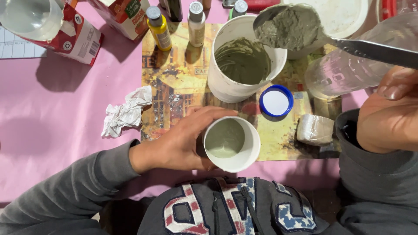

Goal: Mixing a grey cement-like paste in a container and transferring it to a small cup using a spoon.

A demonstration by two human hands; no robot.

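The desk point(56, 113) under its pink cloth runs out of view on every side, and the red cartons at eleven o'clock are cut off at the top edge. A worn, yellow-brown printed mat point(178, 82) lies across the middle. On it, toward twelve o'clock, stands a large white tub point(226, 85), round and smooth-walled, its inside smeared with wet grey-green paste. At two o'clock a clear plastic bottle point(344, 74) lies on its side, partly hidden behind the spoon handle.

The left hand point(178, 146) wraps a small white cup point(233, 143) at the centre, near six o'clock of the tub; its fingers curl around the far rim and the thumb is hidden behind the cup. The cup stands upright, mouth up, holding a smooth pale-green layer.

The right hand point(392, 115) at three o'clock is cropped by the frame edge; its fingers are folded in, though how they meet the handle cannot be made out. The metal spoon point(289, 28) carries a heaped lump of thick grey paste, its long axis running from four o'clock to its bowl at ten o'clock, above the tub's rim.

A crumpled paper tissue point(126, 111) lies at nine o'clock, a blue-rimmed lid point(276, 101) just right of the tub.
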